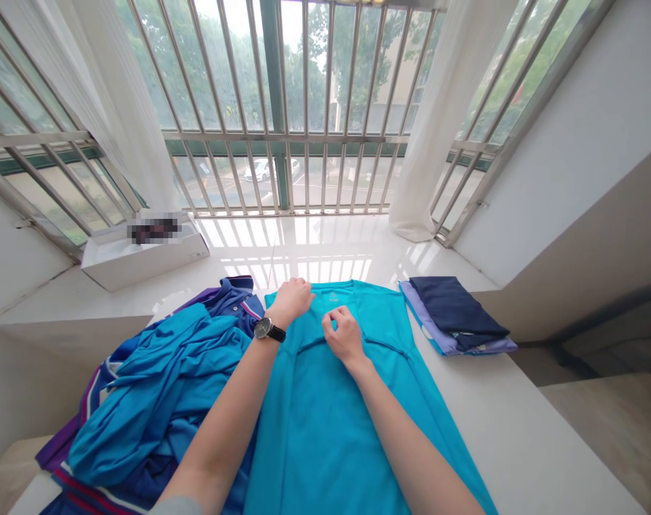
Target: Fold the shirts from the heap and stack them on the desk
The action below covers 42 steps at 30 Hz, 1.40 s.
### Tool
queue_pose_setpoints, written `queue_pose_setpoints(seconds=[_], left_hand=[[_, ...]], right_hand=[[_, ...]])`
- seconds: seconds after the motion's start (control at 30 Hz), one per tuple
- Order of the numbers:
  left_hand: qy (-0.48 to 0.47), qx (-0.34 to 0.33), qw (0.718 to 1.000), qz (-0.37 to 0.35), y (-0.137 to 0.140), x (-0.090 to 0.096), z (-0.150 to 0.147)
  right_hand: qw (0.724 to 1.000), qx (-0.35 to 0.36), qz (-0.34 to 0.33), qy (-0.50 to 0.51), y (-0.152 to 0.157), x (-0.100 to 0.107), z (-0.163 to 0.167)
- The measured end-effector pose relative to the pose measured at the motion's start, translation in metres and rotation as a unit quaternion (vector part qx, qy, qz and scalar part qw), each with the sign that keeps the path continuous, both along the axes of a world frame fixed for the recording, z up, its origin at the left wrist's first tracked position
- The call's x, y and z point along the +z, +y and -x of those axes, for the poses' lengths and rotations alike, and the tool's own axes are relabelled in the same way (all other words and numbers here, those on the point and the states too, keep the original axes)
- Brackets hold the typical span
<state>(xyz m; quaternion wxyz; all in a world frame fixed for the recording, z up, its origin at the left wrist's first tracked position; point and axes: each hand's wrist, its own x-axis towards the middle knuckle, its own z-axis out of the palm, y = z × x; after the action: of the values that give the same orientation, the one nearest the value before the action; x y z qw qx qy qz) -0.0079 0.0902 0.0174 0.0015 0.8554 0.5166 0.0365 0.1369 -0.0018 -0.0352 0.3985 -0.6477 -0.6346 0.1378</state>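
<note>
A teal T-shirt lies spread on the white table, its neck end toward the window and a small printed mark inside the neck. My left hand, with a black-strapped watch on the wrist, is closed at the shirt's upper left neck edge. Lower and to the right, my right hand has its fingers curled and pinched at the front of the neckline. The fingertips of both hands are partly hidden, and the fabric between them is hard to see.
Left of the shirt is a rumpled heap of blue, teal and purple clothes. A folded stack with a navy garment on top sits at the right. A white box stands on the sill by the barred window and white curtains.
</note>
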Motion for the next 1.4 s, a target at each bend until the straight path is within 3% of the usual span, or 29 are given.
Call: queue_pose_setpoints(seconds=[0.13, 0.23, 0.4, 0.5, 0.6, 0.7, 0.83, 1.03, 1.4], left_hand=[[0.002, 0.000, 1.000, 0.005, -0.028, -0.023, -0.019], [-0.025, 0.035, 0.998, -0.046, -0.043, -0.047, -0.026], [-0.053, 0.036, 0.996, -0.058, -0.046, -0.069, -0.023], [-0.054, 0.033, 0.997, -0.047, -0.043, -0.070, -0.022], [-0.051, 0.032, 0.997, -0.039, -0.043, -0.069, -0.022], [-0.046, 0.035, 0.998, -0.027, -0.043, -0.068, -0.023], [-0.042, 0.038, 0.998, -0.025, -0.043, -0.068, -0.023], [-0.058, 0.031, 0.997, -0.030, -0.042, -0.068, -0.022], [-0.061, 0.031, 0.997, -0.032, -0.039, -0.069, -0.021]], right_hand=[[0.995, -0.044, -0.030, 0.081, 0.006, -0.003, -0.006], [0.992, -0.060, -0.049, 0.097, 0.006, -0.002, -0.005], [0.994, -0.036, -0.075, 0.077, 0.003, 0.024, -0.014], [0.997, -0.048, -0.047, 0.023, 0.007, 0.045, -0.039], [0.995, -0.077, 0.033, -0.058, 0.018, 0.054, -0.069], [0.985, -0.095, 0.105, -0.097, 0.034, 0.046, -0.091], [0.968, -0.105, 0.176, -0.142, 0.052, 0.028, -0.094], [0.954, -0.129, 0.192, -0.190, 0.059, 0.013, -0.082], [0.947, -0.100, 0.205, -0.225, 0.061, 0.014, -0.084]])
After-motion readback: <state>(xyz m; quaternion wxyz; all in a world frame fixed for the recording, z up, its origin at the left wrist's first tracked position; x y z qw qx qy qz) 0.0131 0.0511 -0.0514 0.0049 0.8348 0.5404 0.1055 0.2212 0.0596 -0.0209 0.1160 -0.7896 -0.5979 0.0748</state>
